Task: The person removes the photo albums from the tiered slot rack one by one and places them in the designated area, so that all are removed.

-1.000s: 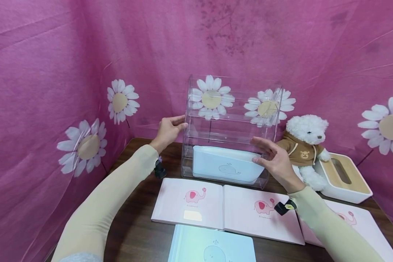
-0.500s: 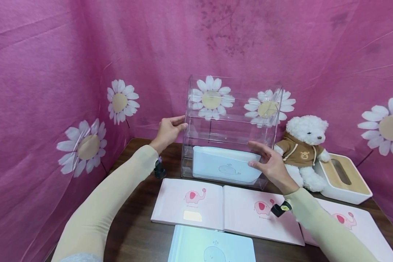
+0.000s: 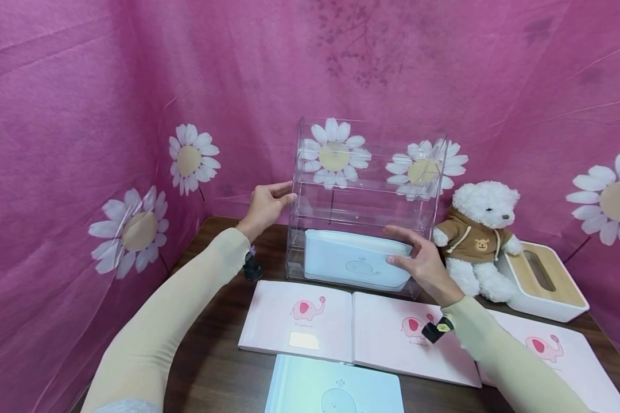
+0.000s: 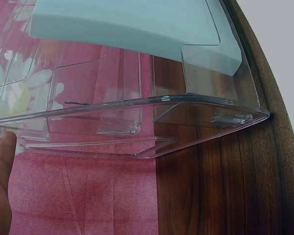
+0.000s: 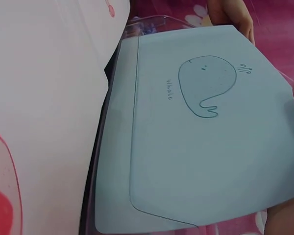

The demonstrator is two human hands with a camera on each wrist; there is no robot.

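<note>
A clear acrylic rack (image 3: 361, 198) stands at the back of the table. In its lowest tier, a thick light-blue whale book (image 3: 336, 261) leans upright; the right wrist view shows the whale drawing on that book (image 5: 157, 127). My left hand (image 3: 264, 209) holds the rack's left side edge between thumb and fingers; only part of that hand (image 4: 1, 181) shows in the left wrist view. At the book's upper right corner is my right hand (image 3: 426, 264), its thumb over the front and fingers at the top edge. Part of its grip is hidden.
Several pink elephant books (image 3: 315, 321) lie in a row before the rack. Another light-blue whale book (image 3: 336, 387) lies nearer. To the right sit a white teddy bear (image 3: 483, 229) and a wood-topped tissue box (image 3: 547, 281). A pink curtain (image 3: 248, 74) hangs behind.
My right hand has moved left and slightly down along the whale book's right end. The left hand has stayed at the rack's side.
</note>
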